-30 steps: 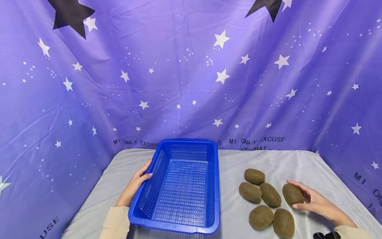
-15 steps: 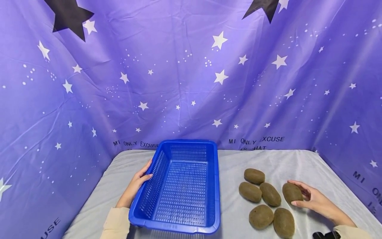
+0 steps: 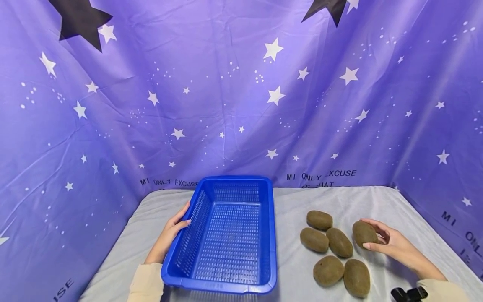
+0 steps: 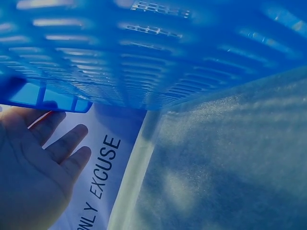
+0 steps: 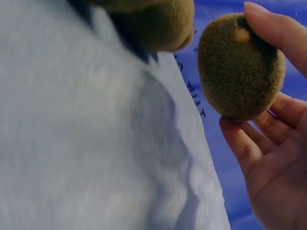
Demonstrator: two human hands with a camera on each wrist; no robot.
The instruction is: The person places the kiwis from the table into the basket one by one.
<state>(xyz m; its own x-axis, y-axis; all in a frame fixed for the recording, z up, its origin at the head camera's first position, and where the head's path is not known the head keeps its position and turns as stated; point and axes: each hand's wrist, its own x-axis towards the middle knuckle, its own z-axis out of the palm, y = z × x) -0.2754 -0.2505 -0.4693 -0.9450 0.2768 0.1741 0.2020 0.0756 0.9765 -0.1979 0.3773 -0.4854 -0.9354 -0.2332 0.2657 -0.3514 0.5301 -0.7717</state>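
A blue plastic basket [image 3: 226, 243] with slotted walls stands left of centre, nothing inside it. At its left rim is my left hand [image 3: 170, 233], thumb over the rim and the other fingers outside; the left wrist view shows the hand [image 4: 41, 163] beneath the rim. My right hand [image 3: 392, 243] pinches a brown kiwi [image 3: 364, 234] between thumb and fingertips. In the right wrist view that kiwi [image 5: 240, 69] is held off the cloth by the hand [image 5: 283, 158]. Several other kiwis [image 3: 339, 242] lie just left of it.
Light grey cloth [image 3: 290, 251] covers the table. Purple curtains [image 3: 241, 105] with stars and lettering rise behind and at both sides. A black object [image 3: 409, 294] sits at the right wrist.
The right hand has moved slightly up and to the left in the head view with its kiwi. The left hand keeps its place at the basket rim. The whole head view has shifted a little.
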